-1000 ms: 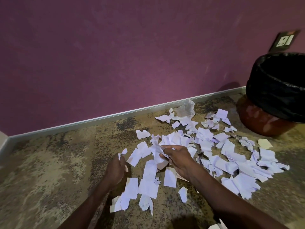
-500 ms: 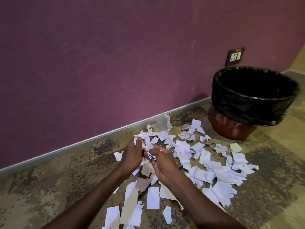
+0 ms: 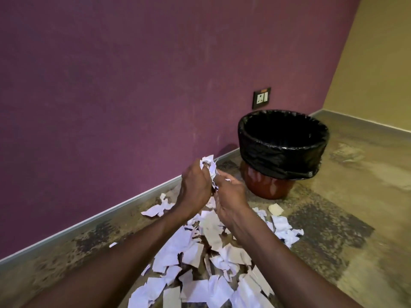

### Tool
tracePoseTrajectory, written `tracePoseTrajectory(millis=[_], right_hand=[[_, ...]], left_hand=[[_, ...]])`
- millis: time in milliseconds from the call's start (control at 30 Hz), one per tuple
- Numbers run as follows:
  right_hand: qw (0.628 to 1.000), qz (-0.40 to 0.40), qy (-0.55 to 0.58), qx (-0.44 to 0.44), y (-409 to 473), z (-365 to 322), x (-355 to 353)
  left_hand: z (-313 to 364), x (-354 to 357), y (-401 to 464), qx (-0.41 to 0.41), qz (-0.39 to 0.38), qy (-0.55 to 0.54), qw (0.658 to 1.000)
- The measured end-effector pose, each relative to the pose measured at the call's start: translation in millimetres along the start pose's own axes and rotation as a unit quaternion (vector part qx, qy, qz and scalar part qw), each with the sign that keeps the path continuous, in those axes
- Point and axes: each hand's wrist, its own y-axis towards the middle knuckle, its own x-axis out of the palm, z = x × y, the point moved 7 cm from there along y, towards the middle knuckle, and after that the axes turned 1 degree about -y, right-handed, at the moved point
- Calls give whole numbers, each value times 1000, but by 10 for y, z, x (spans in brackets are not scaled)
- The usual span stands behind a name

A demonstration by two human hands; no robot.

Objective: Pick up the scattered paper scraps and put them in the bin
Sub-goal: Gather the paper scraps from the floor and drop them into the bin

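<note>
The left hand (image 3: 195,187) and the right hand (image 3: 229,196) are raised together above the floor, fingers curled and pressed around a crumpled bunch of paper scraps (image 3: 209,166) that sticks up white between them; the left hand grips the bunch from its side, and the right hand closes against it from the other, thumb and fingertips pinched on the lower part of the wad; both bare forearms reach in from the bottom edge of the view; beneath the hands the scattered paper scraps (image 3: 200,263) lie in a loose heap on the mottled floor (image 3: 333,218), some flat, some crumpled, a few strays lying near the skirting at the foot of the purple wall (image 3: 111,85); beyond the hands stands the bin (image 3: 282,152), brown and round, lined with a black bag (image 3: 278,156) folded over its rim, close to the wall under a socket plate (image 3: 261,98), near the corner where the yellow wall (image 3: 378,63) begins.
</note>
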Motion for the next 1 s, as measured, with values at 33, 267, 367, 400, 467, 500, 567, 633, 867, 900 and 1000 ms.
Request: tracePoseTrajectory(millis=[33, 267, 367, 400, 467, 500, 567, 633, 867, 900, 1000], right_hand=[[1000, 0, 16, -16, 67, -192, -15], [991, 28, 56, -122, 624, -1553, -286], [986, 64, 41, -151, 820, -1971, -501], [986, 74, 31, -146, 913, -2073, -572], [989, 85, 0, -119, 1122, -2198, -702], [990, 95, -16, -104, 1221, -2228, -759], [991, 110, -26, -73, 1428, -2257, -893], [995, 88, -14, -38, 1549, -2237, -994], [997, 17, 65, -29, 1570, -2194, -1060], [997, 19, 66, -34, 1573, -2191, -1052], [997, 30, 39, -58, 1589, -2191, -1018]], left_hand=[[183, 60, 90, 16, -8, -14, 1000], [1429, 760, 832, 42, -64, -102, 992], [1795, 1111, 1040, 39, -90, -135, 986], [1876, 1242, 1099, 42, -108, -140, 983], [1949, 1515, 1210, 27, -146, -128, 981], [1932, 1646, 1262, 8, -166, -135, 977], [1845, 1908, 1372, -38, -215, -169, 961], [1737, 2105, 1481, -74, -244, -184, 949], [1615, 2175, 1509, -128, -215, -300, 920], [1605, 2153, 1512, -125, -203, -310, 920], [1554, 2028, 1511, -112, -187, -322, 921]])
